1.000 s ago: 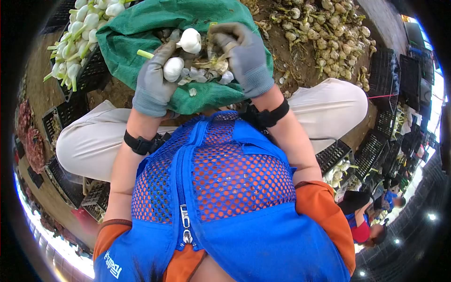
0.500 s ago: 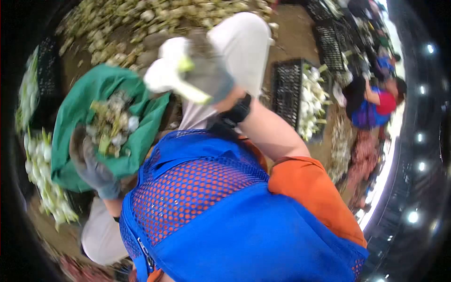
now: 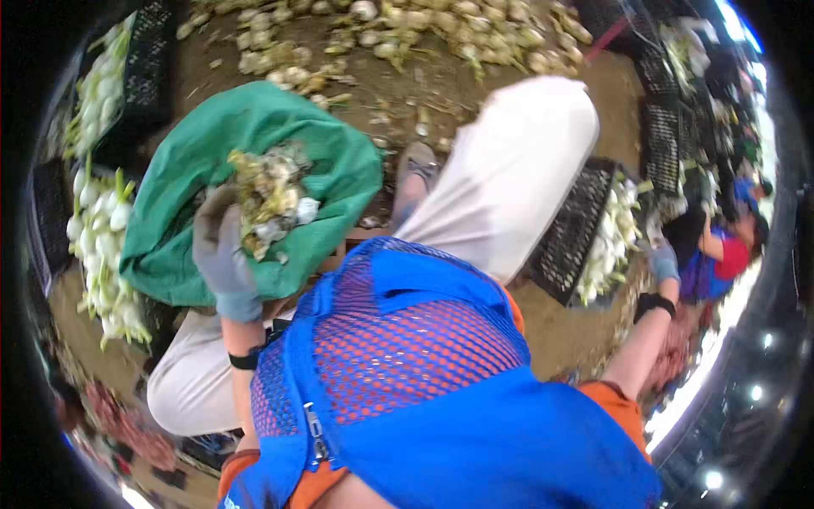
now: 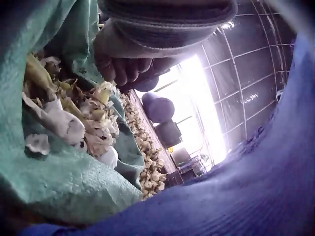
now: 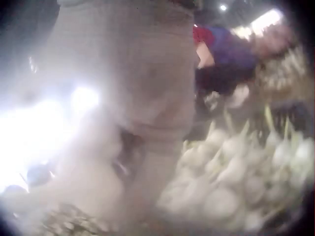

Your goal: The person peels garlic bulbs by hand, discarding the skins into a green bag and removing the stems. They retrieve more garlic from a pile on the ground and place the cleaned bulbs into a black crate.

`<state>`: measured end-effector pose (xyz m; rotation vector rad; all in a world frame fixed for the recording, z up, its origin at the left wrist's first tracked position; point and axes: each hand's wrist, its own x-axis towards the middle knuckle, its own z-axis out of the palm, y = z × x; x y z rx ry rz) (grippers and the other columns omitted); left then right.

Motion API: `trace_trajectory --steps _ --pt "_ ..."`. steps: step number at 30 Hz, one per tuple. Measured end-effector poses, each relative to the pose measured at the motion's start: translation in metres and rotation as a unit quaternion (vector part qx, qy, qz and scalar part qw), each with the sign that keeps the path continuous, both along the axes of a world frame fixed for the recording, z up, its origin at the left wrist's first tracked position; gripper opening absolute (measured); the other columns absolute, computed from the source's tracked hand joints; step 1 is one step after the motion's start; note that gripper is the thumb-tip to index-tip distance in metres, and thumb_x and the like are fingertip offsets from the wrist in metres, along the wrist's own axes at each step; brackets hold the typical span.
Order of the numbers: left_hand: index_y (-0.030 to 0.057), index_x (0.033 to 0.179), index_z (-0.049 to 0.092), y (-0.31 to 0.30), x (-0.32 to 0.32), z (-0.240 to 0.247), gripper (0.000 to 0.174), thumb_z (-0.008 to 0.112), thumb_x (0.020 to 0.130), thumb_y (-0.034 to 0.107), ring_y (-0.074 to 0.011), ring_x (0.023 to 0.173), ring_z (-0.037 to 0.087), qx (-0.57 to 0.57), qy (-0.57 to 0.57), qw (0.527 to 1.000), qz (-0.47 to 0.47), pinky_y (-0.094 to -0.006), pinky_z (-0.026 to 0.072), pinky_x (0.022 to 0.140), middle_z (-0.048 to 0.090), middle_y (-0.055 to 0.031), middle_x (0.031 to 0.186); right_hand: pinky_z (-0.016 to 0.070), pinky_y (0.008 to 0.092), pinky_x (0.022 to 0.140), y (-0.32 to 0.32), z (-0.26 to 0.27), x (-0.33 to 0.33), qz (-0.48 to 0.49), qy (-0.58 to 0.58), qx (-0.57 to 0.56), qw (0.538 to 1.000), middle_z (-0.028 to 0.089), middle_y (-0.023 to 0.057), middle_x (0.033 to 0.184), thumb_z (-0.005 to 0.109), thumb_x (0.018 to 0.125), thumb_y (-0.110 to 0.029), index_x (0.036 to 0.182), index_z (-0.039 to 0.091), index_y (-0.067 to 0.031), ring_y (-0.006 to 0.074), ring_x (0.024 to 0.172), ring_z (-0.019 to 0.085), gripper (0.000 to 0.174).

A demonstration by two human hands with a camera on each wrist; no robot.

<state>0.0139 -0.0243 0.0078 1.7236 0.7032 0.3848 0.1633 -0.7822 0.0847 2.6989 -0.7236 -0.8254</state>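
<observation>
My left hand [image 3: 227, 263], in a grey glove, rests at the near left part of the green bag [image 3: 339, 153], its fingers loosely bent beside a heap of peeled skins and stems [image 3: 264, 199]. No bulb shows in it. In the left wrist view, bent fingers [image 4: 125, 69] hang above the bag [image 4: 74, 182] and its dry skins [image 4: 91, 115]. Far out to the right, my right hand [image 3: 663, 259] is beyond the crate of white bulbs [image 3: 606, 246]. The right wrist view is blurred: the glove [image 5: 147, 73] is beside white bulbs [image 5: 231, 182], and its grasp is unclear.
Untrimmed bulbs [image 3: 407, 25] lie across the ground at the front. Trimmed bulbs with green stems [image 3: 103, 246] fill a crate at the left. More black crates [image 3: 661, 144] line the right, where another person [image 3: 721, 254] sits. My bent knee [image 3: 543, 127] is between bag and crate.
My right hand has swung from the bag, past my knee with white bulbs, to the far right. My left hand has let go of its bulb and remains by the bag.
</observation>
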Motion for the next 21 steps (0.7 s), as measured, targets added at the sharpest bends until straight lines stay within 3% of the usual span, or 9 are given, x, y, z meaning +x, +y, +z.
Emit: trace_trajectory --steps 2,4,6,7,9,11,14,17,21 --pt "-0.0029 0.112 0.062 0.004 -0.002 -0.017 0.026 0.064 0.086 0.0 -0.0154 0.099 0.061 -0.083 -0.011 0.994 0.063 -0.0285 0.0467 0.092 0.066 -0.0096 0.107 0.0402 0.0398 0.103 0.078 0.018 0.083 0.185 -0.152 0.008 0.971 0.056 0.0243 0.129 0.065 0.088 -0.036 0.131 0.052 0.0016 0.0368 0.121 0.053 0.059" --pt "-0.0029 0.111 0.062 0.006 -0.004 -0.021 0.025 0.065 0.086 0.0 -0.0146 0.097 0.061 -0.069 0.007 0.996 0.058 -0.0278 0.0476 0.09 0.066 -0.0084 0.105 0.041 0.0381 0.102 0.253 0.046 0.127 0.418 -0.29 0.197 0.838 0.057 0.0218 0.128 0.059 0.092 -0.024 0.128 0.054 0.0009 0.0351 0.12 0.053 0.044" --pt "-0.0024 0.107 0.063 0.003 0.0 -0.019 0.021 0.065 0.086 0.0 -0.0133 0.093 0.061 -0.092 0.031 0.994 0.054 -0.0262 0.0491 0.085 0.065 -0.0071 0.101 0.0456 0.035 0.096 0.402 0.054 0.139 0.593 -0.252 0.271 0.715 0.061 0.0154 0.121 0.061 0.089 -0.011 0.125 0.058 -0.0017 0.0293 0.11 0.06 0.038" --pt "-0.0023 0.107 0.063 0.002 0.001 -0.016 0.02 0.064 0.087 0.0 -0.0127 0.092 0.061 -0.107 0.047 0.992 0.049 -0.0257 0.049 0.084 0.065 -0.0071 0.102 0.0484 0.0367 0.092 0.453 0.033 0.14 0.516 -0.196 0.449 0.703 0.063 0.0172 0.114 0.063 0.087 -0.013 0.121 0.06 -0.0044 0.0317 0.103 0.062 0.035" --pt "-0.0022 0.106 0.064 0.002 0.003 -0.012 0.019 0.064 0.087 0.0 -0.0115 0.091 0.061 -0.135 0.079 0.987 0.044 -0.0245 0.049 0.082 0.065 -0.0072 0.102 0.0495 0.0418 0.088 0.539 -0.035 0.159 0.657 -0.104 0.34 0.665 0.065 0.017 0.111 0.059 0.092 -0.023 0.12 0.06 -0.0061 0.035 0.102 0.062 0.033" --pt "-0.002 0.105 0.065 0.0 0.01 -0.006 0.017 0.062 0.091 0.008 -0.0079 0.069 0.057 -0.101 0.063 0.991 0.055 -0.0215 0.0448 0.062 0.063 -0.0047 0.082 0.0526 0.0451 0.085 0.623 -0.106 0.186 0.622 0.09 0.221 0.746 0.068 0.0209 0.105 0.059 0.088 -0.028 0.109 0.065 -0.0015 0.0395 0.098 0.065 0.035" --pt "-0.0013 0.107 0.064 0.003 0.01 0.006 0.023 0.059 0.096 0.018 -0.0055 0.048 0.044 -0.165 0.062 0.982 0.067 -0.022 0.0309 0.044 0.054 -0.0004 0.061 0.0486 0.0434 0.094 0.671 -0.236 0.221 0.548 0.118 0.211 0.801 0.061 0.0219 0.125 0.06 0.088 -0.033 0.121 0.062 -0.0007 0.0375 0.113 0.059 0.046" --pt "-0.0012 0.109 0.064 0.006 0.003 0.004 0.023 0.059 0.096 0.016 -0.0051 0.05 0.047 -0.175 0.069 0.979 0.073 -0.0216 0.0339 0.044 0.057 0.0007 0.067 0.0407 0.0403 0.105 0.672 -0.311 0.231 0.422 0.012 0.3 0.856 0.053 0.021 0.137 0.063 0.085 -0.046 0.13 0.057 -0.0015 0.0353 0.126 0.051 0.064" --pt "-0.0027 0.121 0.059 0.012 -0.005 -0.015 0.029 0.055 0.096 0.01 -0.0108 0.072 0.059 -0.118 0.042 0.988 0.091 -0.0247 0.0499 0.066 0.063 -0.005 0.085 0.0416 0.0392 0.103 0.665 -0.242 0.232 0.425 -0.087 0.405 0.805 0.056 0.0232 0.133 0.067 0.085 -0.05 0.132 0.054 -0.0012 0.0364 0.124 0.053 0.07"
